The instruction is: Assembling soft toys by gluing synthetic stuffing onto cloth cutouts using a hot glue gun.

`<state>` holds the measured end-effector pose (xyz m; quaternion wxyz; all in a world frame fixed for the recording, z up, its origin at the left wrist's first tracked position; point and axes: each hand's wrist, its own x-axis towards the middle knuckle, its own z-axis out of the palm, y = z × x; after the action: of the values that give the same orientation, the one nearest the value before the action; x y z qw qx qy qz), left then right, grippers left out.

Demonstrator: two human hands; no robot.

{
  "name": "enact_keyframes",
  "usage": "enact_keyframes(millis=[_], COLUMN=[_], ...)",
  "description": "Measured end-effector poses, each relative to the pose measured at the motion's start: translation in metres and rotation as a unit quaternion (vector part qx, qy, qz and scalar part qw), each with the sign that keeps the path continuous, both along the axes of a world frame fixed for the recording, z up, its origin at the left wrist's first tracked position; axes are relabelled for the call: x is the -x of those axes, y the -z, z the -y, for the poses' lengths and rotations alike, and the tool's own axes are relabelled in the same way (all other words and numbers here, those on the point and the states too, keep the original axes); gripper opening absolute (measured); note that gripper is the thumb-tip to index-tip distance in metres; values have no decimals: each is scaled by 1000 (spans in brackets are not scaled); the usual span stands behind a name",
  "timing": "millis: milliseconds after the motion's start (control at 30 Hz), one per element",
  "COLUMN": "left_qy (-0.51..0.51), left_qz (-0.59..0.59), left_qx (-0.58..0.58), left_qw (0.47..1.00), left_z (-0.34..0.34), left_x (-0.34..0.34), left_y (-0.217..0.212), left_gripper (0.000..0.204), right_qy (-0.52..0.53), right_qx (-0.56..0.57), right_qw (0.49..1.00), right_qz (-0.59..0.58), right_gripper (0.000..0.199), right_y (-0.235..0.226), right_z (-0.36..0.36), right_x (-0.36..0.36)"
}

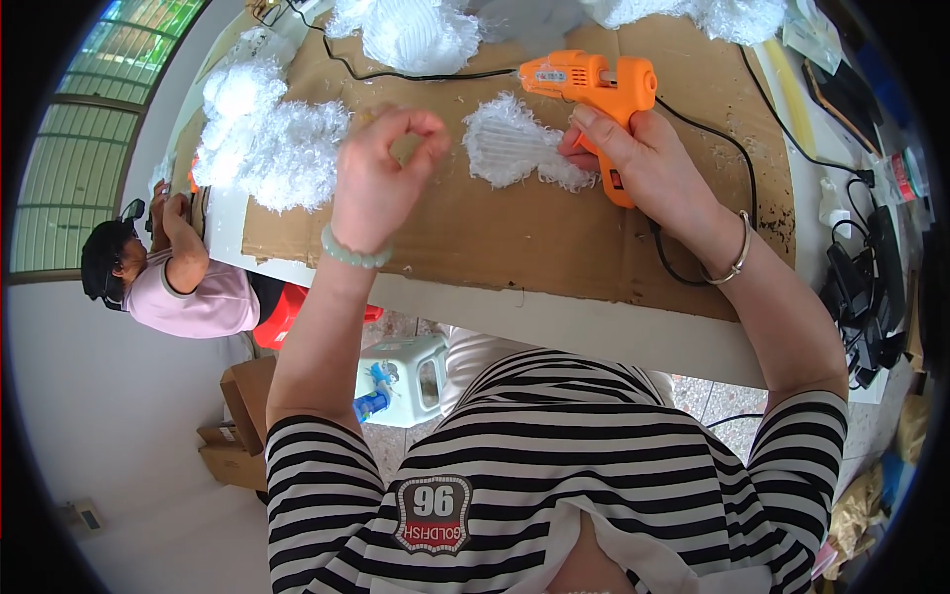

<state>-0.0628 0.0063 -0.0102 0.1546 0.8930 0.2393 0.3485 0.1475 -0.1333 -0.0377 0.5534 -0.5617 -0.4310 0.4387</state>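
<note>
My right hand (pixel 653 163) grips an orange hot glue gun (pixel 594 84) by its handle, nozzle pointing left. Below the gun lies a piece of white fluffy, ribbed fabric (pixel 510 148), which the fingers of that hand partly overlap; whether they touch it is hidden. My left hand (pixel 381 168) is raised over the cardboard, thumb and forefinger bent together in a ring. Anything pinched there is too small to make out. Beside it, to the left, sits a heap of white fluffy pieces (pixel 287 153).
Cardboard (pixel 445 243) covers the white table (pixel 594 332). A black cord (pixel 732 144) runs from the gun. More white fluffy pieces (pixel 406 35) lie at the back. Black adapters (pixel 861 287) crowd the right edge. Another person (pixel 188 282) works at the left. Under the table stands a pale stool (pixel 406 371).
</note>
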Motion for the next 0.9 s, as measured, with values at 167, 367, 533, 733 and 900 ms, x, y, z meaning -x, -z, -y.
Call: enact_keyframes(millis=[167, 367, 533, 733, 900], left_qy=[8, 14, 23, 57, 74], left_qz=[-44, -30, -27, -41, 30], left_qx=[-29, 24, 33, -35, 121], left_qw=[999, 999, 999, 997, 989], left_z=[13, 19, 22, 19, 22], left_x=[12, 0, -6, -13, -19], left_y=[18, 26, 23, 25, 26], left_gripper=[28, 27, 24, 24, 24], right_qy=[2, 8, -10, -14, -13], right_qx=[1, 8, 8, 9, 3], right_qw=[1000, 1000, 1000, 1000, 1000], right_qz=[-6, 2, 16, 22, 14], right_gripper=[37, 37, 36, 35, 35], right_y=[0, 0, 3, 1, 4], right_z=[0, 0, -1, -2, -2], right_x=[0, 1, -3, -1, -2])
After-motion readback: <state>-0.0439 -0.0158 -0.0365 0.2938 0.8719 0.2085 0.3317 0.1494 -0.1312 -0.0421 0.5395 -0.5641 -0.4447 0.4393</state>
